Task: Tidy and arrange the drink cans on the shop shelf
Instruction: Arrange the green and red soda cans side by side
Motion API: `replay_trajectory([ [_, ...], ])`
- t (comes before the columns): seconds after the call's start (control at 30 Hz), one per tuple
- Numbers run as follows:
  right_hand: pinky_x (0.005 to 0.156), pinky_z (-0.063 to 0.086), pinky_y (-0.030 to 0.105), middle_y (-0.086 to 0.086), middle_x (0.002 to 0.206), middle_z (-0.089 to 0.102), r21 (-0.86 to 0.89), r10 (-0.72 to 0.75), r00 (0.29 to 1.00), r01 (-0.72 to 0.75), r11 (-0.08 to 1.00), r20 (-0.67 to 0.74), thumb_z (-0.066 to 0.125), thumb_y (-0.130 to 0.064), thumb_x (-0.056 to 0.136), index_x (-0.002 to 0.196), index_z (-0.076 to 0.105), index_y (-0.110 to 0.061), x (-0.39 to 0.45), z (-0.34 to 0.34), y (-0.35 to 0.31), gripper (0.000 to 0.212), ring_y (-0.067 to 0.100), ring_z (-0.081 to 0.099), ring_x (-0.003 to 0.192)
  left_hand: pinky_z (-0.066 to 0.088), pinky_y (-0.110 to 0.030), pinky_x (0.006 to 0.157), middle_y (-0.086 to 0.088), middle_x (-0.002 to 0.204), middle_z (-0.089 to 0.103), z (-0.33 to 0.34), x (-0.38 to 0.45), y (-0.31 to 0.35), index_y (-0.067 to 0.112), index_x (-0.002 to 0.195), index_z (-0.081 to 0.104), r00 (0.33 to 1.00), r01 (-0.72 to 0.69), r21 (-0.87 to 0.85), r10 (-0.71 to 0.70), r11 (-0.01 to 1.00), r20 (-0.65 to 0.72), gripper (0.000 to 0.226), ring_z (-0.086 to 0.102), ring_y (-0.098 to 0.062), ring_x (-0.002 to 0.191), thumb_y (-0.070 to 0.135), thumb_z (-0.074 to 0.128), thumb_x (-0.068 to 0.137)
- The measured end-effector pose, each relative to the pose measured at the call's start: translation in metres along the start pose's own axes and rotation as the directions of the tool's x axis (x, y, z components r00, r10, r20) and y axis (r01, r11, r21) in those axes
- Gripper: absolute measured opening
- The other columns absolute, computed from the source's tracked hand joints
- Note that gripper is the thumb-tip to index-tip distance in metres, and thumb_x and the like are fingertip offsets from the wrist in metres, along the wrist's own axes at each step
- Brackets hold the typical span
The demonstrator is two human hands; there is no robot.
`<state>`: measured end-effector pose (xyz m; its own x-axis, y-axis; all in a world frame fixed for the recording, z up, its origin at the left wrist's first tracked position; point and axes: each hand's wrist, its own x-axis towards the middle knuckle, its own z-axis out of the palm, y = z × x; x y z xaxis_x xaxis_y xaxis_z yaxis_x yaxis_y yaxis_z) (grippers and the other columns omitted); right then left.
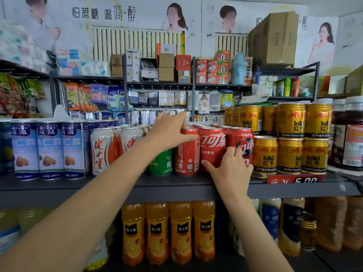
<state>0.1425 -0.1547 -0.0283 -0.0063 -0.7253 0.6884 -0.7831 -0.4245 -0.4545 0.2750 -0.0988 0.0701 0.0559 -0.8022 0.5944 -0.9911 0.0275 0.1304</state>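
Shelf: a dark shelf (176, 186) runs across the view, and the drink cans stand on it in rows.
Red cans: three red cola cans stand at the front, about the centre of the view: left red can (187, 154), middle red can (212, 148) and right red can (242, 143), each touching the next.
Left hand: the left hand (170, 130) comes in from 7 o'clock and lies on the top of the left red can; the thumb presses the can's upper front, the fingers are spread over the cans behind.
Right hand: the right hand (230, 170) comes in from 5 o'clock; its grip pinches the lower part of the middle red can, thumb at the left, fingers between it and the right red can.
Neighbours at 9 o'clock: a green can (161, 162), half hidden by the left forearm, then white cans (102, 150) and blue cans (49, 150).
Neighbours at 3 o'clock: gold cans (289, 154) in two layers.
Below: orange bottles (169, 232) on the lower shelf.
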Motion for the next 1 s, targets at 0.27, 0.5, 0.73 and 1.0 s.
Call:
replay_trajectory([
  [0.27,0.101,0.032,0.042,0.008,0.139,0.037,0.016,0.011,0.999,-0.012,1.000,0.031,0.056,-0.053,0.084,0.138,0.025,-0.014,-0.002,-0.001,-0.002,0.074,0.026,0.043,0.125,0.033,-0.033,0.100,0.004,0.113,0.058,-0.013,0.005,-0.008,0.018,0.092,0.060,0.999,-0.001,-0.092,0.004,0.996,0.040,0.027,0.050,-0.016,0.113,0.044,0.055,0.087],
  [0.5,0.101,0.032,0.042,0.007,0.140,0.037,0.017,0.005,1.000,-0.005,1.000,0.027,0.055,-0.053,0.084,0.138,0.025,-0.014,-0.004,-0.002,-0.003,0.073,0.025,0.045,0.124,0.030,-0.041,0.103,-0.008,0.120,0.054,0.019,0.013,0.011,0.011,0.116,0.047,0.994,0.004,0.392,0.041,0.920,-0.106,0.062,0.048,-0.026,0.115,0.060,0.054,0.080],
  [0.73,0.102,0.031,0.043,0.009,0.141,0.034,-0.005,0.002,0.999,-0.001,1.000,0.050,0.053,-0.050,0.088,0.139,0.023,-0.013,-0.006,-0.005,-0.003,0.070,0.026,0.045,0.124,0.040,-0.034,0.092,-0.003,0.134,0.047,-0.018,0.011,-0.011,0.023,0.088,0.045,0.949,0.030,-0.165,0.023,0.986,0.314,0.019,0.045,-0.022,0.120,0.019,0.063,0.084],
  [1.0,0.103,0.031,0.042,0.011,0.141,0.032,-0.010,0.015,0.997,-0.014,1.000,0.075,0.051,-0.051,0.088,0.140,0.021,-0.014,-0.008,-0.008,-0.004,0.071,0.027,0.044,0.125,0.030,-0.042,0.102,-0.004,0.114,0.057,0.010,0.006,0.012,0.019,0.100,0.051,0.996,-0.014,0.381,0.045,0.924,-0.071,0.050,0.046,-0.026,0.113,0.065,0.044,0.082],
])
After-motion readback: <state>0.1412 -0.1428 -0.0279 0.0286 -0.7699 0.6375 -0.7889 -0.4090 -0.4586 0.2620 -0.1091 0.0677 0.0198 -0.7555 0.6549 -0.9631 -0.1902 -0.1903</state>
